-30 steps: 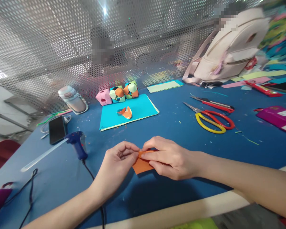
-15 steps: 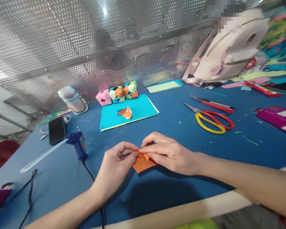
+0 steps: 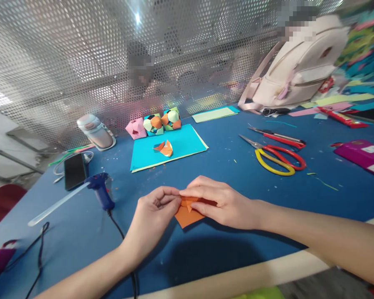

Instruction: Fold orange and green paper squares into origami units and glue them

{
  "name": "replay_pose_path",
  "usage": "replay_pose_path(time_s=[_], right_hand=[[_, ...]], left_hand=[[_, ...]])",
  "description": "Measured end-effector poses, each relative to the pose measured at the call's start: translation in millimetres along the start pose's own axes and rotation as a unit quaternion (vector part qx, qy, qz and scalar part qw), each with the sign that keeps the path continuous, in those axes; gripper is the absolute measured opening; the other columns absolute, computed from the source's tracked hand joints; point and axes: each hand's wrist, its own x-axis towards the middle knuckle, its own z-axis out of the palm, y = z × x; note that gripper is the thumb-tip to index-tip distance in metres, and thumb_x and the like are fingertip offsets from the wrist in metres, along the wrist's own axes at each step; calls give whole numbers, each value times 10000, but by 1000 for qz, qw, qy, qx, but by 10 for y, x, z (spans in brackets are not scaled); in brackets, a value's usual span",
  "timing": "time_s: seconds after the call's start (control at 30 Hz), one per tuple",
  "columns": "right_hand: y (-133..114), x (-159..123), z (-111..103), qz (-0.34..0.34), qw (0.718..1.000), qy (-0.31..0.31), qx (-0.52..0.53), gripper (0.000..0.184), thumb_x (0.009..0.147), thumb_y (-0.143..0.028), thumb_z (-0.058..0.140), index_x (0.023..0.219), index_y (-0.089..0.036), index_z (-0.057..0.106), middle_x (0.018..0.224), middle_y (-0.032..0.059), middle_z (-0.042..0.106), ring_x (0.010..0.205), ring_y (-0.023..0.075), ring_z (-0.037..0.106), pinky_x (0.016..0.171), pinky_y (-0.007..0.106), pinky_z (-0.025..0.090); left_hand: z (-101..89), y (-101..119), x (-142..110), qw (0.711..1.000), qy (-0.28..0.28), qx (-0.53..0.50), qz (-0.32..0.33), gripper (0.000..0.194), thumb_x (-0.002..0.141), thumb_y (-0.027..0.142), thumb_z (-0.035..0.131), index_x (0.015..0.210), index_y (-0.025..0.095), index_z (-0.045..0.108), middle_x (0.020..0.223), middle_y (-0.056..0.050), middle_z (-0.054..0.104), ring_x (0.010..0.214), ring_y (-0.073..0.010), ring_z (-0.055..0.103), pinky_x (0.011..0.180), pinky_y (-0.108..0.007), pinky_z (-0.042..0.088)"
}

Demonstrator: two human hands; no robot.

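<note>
An orange sheet of folded paper (image 3: 187, 216) is held just above the blue table, near its front edge. My left hand (image 3: 157, 207) pinches its left upper edge between thumb and fingers. From the other side my right hand (image 3: 220, 201) grips the paper, thumb on a small pointed flap and fingers along the top fold. Part of the upper edge is hidden behind the fingers. Farther back, a small orange folded piece (image 3: 164, 148) lies on a stack of blue sheets (image 3: 187, 143). Behind it sit a pink paper ball (image 3: 136, 128) and multicoloured paper balls (image 3: 153, 123).
To the left lie a blue glue gun (image 3: 101, 189) with its cord, a phone (image 3: 75, 170) and a bottle (image 3: 95, 131). Scissors (image 3: 276, 160), a red cutter (image 3: 283, 138) and a purple power strip (image 3: 363, 155) are at right. A backpack (image 3: 305, 66) stands behind, by a perforated metal screen (image 3: 81, 62).
My right fingers have shifted slightly left and flattened along the top fold, and the right thumb has moved on the flap. The left hand keeps nearly the same pinch.
</note>
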Motion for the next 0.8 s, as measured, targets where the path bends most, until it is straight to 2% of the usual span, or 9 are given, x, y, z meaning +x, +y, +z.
replay_pose_path(time_s=[0.37,0.53,0.63,0.8], right_hand=[[2,-17,25,57,998,14,-25,309,861,-58,508,1162,-119,540,962,80,570,893,137,583,809,266,515],[-1,-30,36,45,998,19,-43,321,882,-67,484,1189,-157,511,968,69,567,910,137,576,833,274,513],[11,-39,47,30,998,10,-47,353,891,-65,469,1232,-157,478,992,75,558,945,137,565,853,270,507],[14,-44,66,6,999,1,-45,362,904,-73,439,1254,-164,452,1007,78,551,965,136,558,862,268,503]], left_hand=[[48,60,-48,999,17,14,37,109,709,232,653,796,167,664,752,-21,725,739,-158,691,655,-203,541],[46,46,-46,996,4,61,70,101,726,199,624,812,175,671,795,-21,723,749,-152,671,668,-211,526],[42,28,-37,991,-27,106,80,115,747,188,599,821,177,687,805,-14,718,745,-146,650,675,-212,503],[38,-14,-18,986,-50,139,79,151,781,273,603,797,179,720,787,-14,726,717,-145,626,663,-214,473]])
